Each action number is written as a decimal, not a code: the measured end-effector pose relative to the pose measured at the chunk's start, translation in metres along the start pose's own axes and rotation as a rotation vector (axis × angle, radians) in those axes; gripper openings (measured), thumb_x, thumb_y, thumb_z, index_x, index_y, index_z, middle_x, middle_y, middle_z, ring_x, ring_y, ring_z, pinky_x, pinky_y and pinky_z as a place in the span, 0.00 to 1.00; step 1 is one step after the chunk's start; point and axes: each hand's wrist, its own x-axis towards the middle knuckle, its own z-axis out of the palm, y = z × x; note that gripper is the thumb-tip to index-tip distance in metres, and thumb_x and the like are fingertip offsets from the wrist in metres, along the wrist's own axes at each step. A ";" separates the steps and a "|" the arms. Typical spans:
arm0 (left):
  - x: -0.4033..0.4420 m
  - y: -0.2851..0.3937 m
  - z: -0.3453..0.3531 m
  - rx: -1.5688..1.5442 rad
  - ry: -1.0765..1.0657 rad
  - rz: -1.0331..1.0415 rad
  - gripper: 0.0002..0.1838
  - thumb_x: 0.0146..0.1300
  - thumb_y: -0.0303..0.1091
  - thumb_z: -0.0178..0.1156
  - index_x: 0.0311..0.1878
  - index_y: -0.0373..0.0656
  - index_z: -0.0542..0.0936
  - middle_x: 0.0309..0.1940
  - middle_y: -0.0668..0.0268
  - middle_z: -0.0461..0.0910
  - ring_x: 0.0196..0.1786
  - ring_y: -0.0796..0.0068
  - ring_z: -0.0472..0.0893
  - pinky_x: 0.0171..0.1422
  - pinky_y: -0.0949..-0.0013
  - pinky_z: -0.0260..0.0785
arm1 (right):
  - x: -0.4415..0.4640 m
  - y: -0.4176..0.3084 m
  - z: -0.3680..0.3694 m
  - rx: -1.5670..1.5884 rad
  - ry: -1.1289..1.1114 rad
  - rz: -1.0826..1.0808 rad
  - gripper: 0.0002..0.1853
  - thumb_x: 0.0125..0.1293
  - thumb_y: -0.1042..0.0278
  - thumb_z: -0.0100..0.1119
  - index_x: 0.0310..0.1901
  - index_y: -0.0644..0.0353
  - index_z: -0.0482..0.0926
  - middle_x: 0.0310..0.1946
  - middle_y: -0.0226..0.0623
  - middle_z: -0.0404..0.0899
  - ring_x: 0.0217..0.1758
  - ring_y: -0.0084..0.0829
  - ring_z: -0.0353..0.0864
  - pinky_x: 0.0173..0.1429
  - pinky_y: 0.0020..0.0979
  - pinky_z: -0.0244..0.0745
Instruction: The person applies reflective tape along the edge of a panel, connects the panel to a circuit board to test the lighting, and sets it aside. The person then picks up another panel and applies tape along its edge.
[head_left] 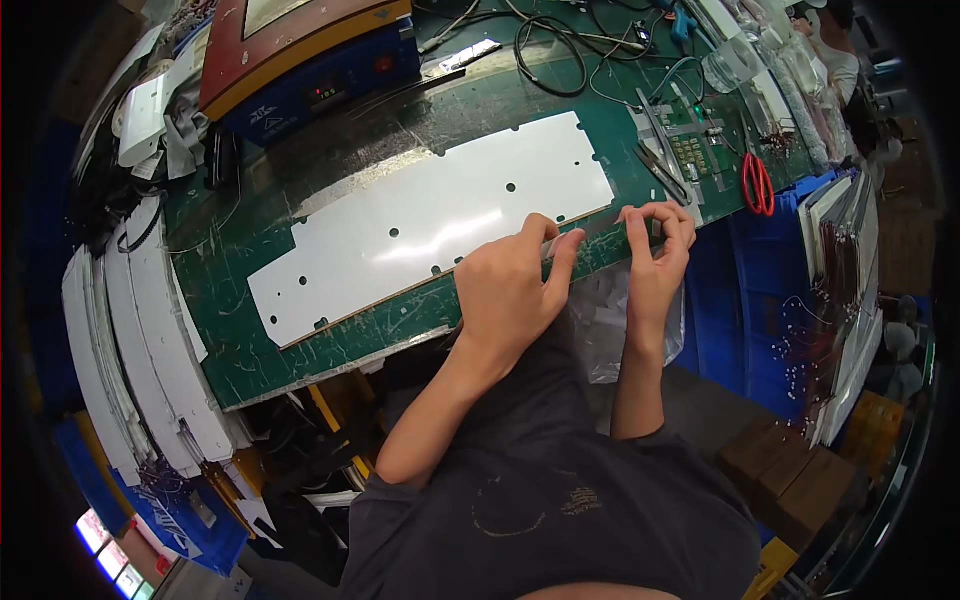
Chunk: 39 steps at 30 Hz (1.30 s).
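Note:
A long white panel with several dark holes (430,220) lies flat and slanted on the green work surface (235,375). My left hand (515,275) is over the panel's near edge, thumb and fingers bent toward each other around something thin and clear that I cannot make out well. To its right, my right hand (655,250) is held up past the panel's right end, with its thumb and index fingertip close together. Anything between those fingertips is too small to name. Tweezers (662,172) and a green circuit board (692,150) lie just beyond my right hand.
A blue and red machine with a lit display (325,95) stands at the back left. Red-handled scissors (757,185) lie at the right edge. Black cables (550,60) coil at the back. White panels (130,330) stack at the left; a plastic bag (603,335) hangs below the front edge.

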 end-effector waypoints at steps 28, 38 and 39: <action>0.000 -0.014 0.006 0.177 0.023 -0.019 0.09 0.67 0.33 0.72 0.34 0.40 0.84 0.59 0.60 0.80 0.69 0.54 0.75 0.68 0.50 0.67 | -0.001 0.002 0.012 -0.304 -0.015 -0.046 0.10 0.64 0.61 0.78 0.35 0.55 0.87 0.63 0.35 0.70 0.74 0.45 0.61 0.83 0.53 0.45; 0.002 -0.014 0.010 0.205 0.026 -0.026 0.10 0.67 0.34 0.73 0.34 0.41 0.83 0.57 0.62 0.79 0.68 0.55 0.75 0.67 0.51 0.66 | -0.001 0.001 0.014 -0.308 0.010 -0.040 0.10 0.64 0.60 0.78 0.36 0.56 0.86 0.61 0.35 0.71 0.72 0.44 0.63 0.83 0.53 0.47; 0.002 -0.014 0.010 0.208 0.029 -0.026 0.10 0.66 0.34 0.73 0.34 0.41 0.83 0.57 0.62 0.79 0.68 0.55 0.75 0.67 0.51 0.66 | -0.001 0.001 0.015 -0.314 0.011 -0.043 0.10 0.63 0.60 0.78 0.36 0.56 0.86 0.61 0.35 0.71 0.72 0.44 0.64 0.83 0.53 0.48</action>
